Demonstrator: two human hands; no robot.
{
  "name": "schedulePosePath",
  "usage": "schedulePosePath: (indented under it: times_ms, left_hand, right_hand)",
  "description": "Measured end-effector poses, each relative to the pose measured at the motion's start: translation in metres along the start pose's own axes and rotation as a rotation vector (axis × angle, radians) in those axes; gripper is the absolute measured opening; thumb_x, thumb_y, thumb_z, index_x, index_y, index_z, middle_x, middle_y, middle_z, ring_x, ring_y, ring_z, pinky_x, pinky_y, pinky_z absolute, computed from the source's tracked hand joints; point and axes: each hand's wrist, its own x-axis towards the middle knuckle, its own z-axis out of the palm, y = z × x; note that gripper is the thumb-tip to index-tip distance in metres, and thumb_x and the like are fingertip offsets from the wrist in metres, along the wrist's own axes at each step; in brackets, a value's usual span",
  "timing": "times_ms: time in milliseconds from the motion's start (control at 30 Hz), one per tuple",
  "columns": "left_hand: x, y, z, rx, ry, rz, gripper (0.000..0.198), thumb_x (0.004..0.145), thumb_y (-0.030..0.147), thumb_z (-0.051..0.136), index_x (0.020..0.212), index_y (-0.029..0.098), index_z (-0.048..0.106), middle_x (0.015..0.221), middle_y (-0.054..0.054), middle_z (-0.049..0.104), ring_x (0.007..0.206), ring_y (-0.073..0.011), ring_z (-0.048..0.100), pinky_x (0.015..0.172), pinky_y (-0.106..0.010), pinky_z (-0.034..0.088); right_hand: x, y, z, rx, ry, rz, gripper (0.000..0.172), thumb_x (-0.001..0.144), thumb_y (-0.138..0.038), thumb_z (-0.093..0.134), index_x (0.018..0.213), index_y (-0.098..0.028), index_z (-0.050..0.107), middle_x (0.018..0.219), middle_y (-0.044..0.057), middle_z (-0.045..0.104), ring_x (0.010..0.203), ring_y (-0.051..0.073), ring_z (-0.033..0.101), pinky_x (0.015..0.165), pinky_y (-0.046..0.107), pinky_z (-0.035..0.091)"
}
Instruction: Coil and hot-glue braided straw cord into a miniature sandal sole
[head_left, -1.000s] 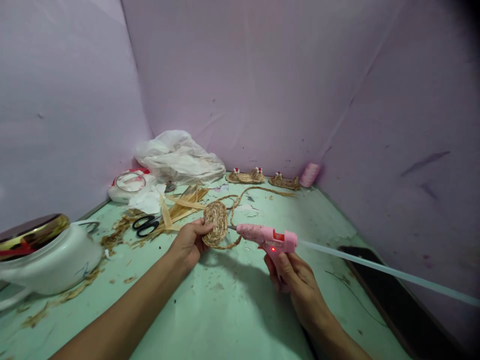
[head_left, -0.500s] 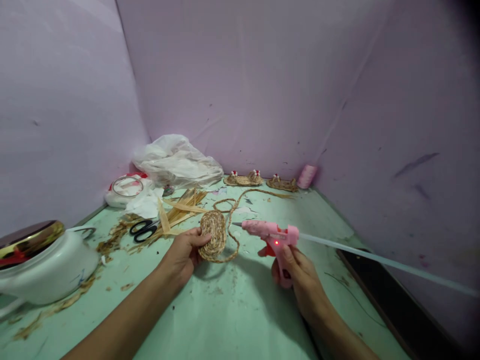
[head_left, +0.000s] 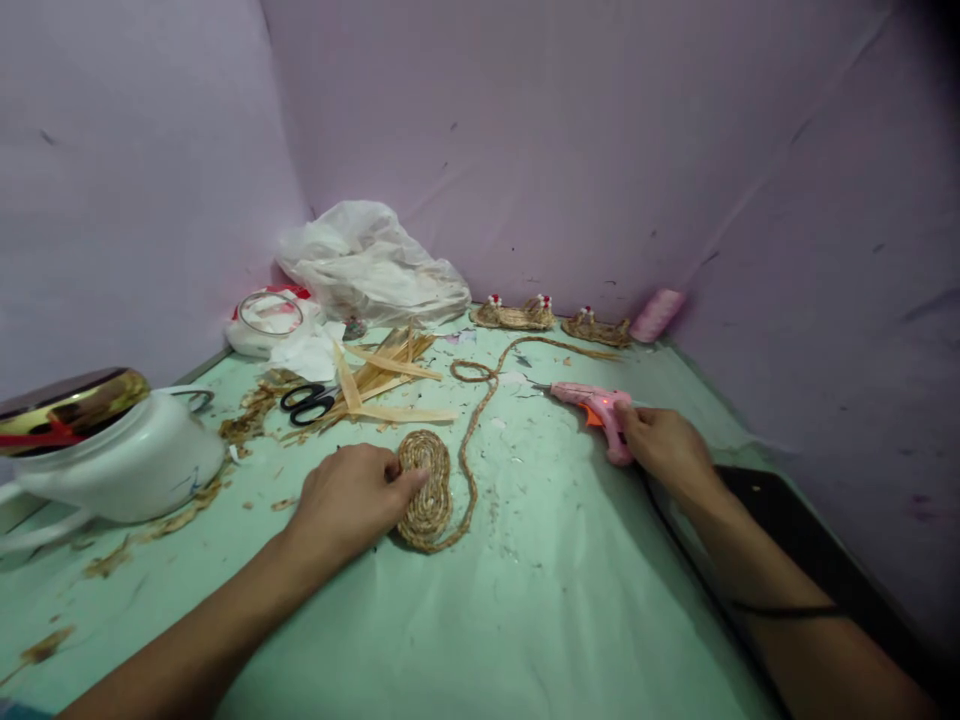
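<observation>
My left hand [head_left: 352, 495] pinches the left edge of a flat oval coil of braided straw cord [head_left: 426, 490], low over the green tabletop or on it. From the coil's lower end a loose cord [head_left: 466, 450] runs up the table, makes a loop and trails off to the right. Farther right my right hand [head_left: 667, 450] is closed round the handle of a pink glue gun [head_left: 592, 400]. The gun lies tilted close to the table, its nozzle pointing left and its small light lit. My palm hides part of its grip.
Black-handled scissors [head_left: 307, 403] and dry straw strips [head_left: 390, 365] lie left of centre. A white pot [head_left: 142, 470] stands at the left. Behind are a plastic bag [head_left: 375, 265], small woven slippers [head_left: 514, 315] and a pink thread spool [head_left: 657, 314]. A dark flat object [head_left: 780, 510] lies right.
My right hand has carried the glue gun away to the right and down toward the table. My left hand has lowered the coil, which now lies flatter. The camera view has shifted.
</observation>
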Motion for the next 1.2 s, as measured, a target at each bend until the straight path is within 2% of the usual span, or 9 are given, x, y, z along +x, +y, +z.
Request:
schedulePosePath:
  times_ms: [100,133,233,333,433,533,633,867,1200]
  left_hand:
    - [0.0,0.002,-0.011,0.253,0.157,0.052,0.044,0.079,0.053,0.043,0.061,0.018,0.064,0.06,-0.008,0.062,0.057,-0.0201,0.053,0.05,-0.028,0.025]
    - [0.002,0.003,-0.013,0.231,0.172,0.097,0.042,0.08,0.05,0.043,0.064,0.018,0.065,0.062,-0.007,0.063,0.058,-0.0196,0.054,0.051,-0.028,0.027]
    - [0.011,0.006,-0.013,0.022,0.131,0.266,0.026,0.076,0.037,0.052,0.066,0.017,0.066,0.063,-0.004,0.064,0.059,-0.0162,0.054,0.056,-0.027,0.033]
    - [0.017,0.005,-0.005,-0.106,-0.019,0.367,0.013,0.069,0.026,0.057,0.064,0.017,0.065,0.058,0.0,0.062,0.056,-0.013,0.053,0.054,-0.025,0.034]
    - [0.016,-0.001,0.005,-0.111,-0.102,0.394,0.007,0.066,0.023,0.058,0.063,0.018,0.062,0.056,0.003,0.059,0.054,-0.012,0.05,0.05,-0.024,0.032]
    - [0.011,-0.005,0.011,-0.074,-0.111,0.41,0.006,0.065,0.022,0.059,0.068,0.019,0.063,0.062,0.002,0.06,0.057,-0.0125,0.05,0.051,-0.024,0.032]
    - [0.008,-0.006,0.011,-0.038,-0.112,0.455,0.007,0.066,0.02,0.059,0.071,0.019,0.063,0.069,0.001,0.062,0.061,-0.0131,0.051,0.054,-0.025,0.034]
    - [0.007,-0.004,0.009,-0.009,-0.144,0.417,0.009,0.066,0.025,0.061,0.073,0.02,0.062,0.074,0.001,0.063,0.066,-0.0152,0.053,0.057,-0.026,0.035]
    - [0.002,0.0,0.006,0.069,-0.117,0.425,0.003,0.067,0.019,0.058,0.068,0.02,0.062,0.068,0.0,0.06,0.062,-0.0141,0.05,0.053,-0.027,0.026]
  right_hand:
    - [-0.02,-0.021,-0.002,-0.15,0.042,-0.091,0.025,0.068,-0.028,0.068,0.047,-0.02,0.058,0.056,0.008,0.06,0.073,0.029,0.062,0.058,0.034,0.043]
    - [-0.031,-0.031,0.002,-0.185,0.027,-0.266,0.017,0.072,-0.03,0.065,0.058,-0.021,0.064,0.066,0.008,0.066,0.077,0.028,0.063,0.063,0.035,0.044]
    - [-0.067,-0.055,0.022,-0.039,-0.331,-0.839,0.012,0.08,-0.03,0.061,0.075,-0.021,0.067,0.082,0.006,0.071,0.081,0.021,0.064,0.077,0.035,0.046]
    - [-0.092,-0.063,0.044,-0.015,-0.562,-1.046,0.008,0.08,-0.027,0.063,0.077,-0.02,0.066,0.082,0.004,0.072,0.079,0.019,0.062,0.079,0.037,0.043]
    - [-0.099,-0.055,0.057,-0.093,-0.614,-1.098,0.007,0.079,-0.027,0.066,0.08,-0.02,0.066,0.081,0.003,0.071,0.087,0.022,0.06,0.088,0.043,0.037]
    - [-0.097,-0.046,0.062,-0.171,-0.595,-1.131,0.007,0.078,-0.028,0.068,0.081,-0.022,0.067,0.078,0.001,0.07,0.093,0.023,0.057,0.098,0.049,0.026]
    - [-0.097,-0.044,0.064,-0.21,-0.587,-1.16,0.005,0.079,-0.026,0.067,0.076,-0.023,0.067,0.071,-0.001,0.068,0.087,0.021,0.057,0.103,0.049,0.02]
    - [-0.101,-0.042,0.065,-0.201,-0.564,-1.223,0.014,0.086,-0.021,0.055,0.075,-0.018,0.063,0.067,0.0,0.064,0.066,0.015,0.059,0.101,0.043,0.031]
    - [-0.101,-0.039,0.072,-0.178,-0.361,-1.244,0.018,0.087,-0.023,0.054,0.072,-0.019,0.063,0.068,0.003,0.068,0.063,0.016,0.061,0.087,0.04,0.042]
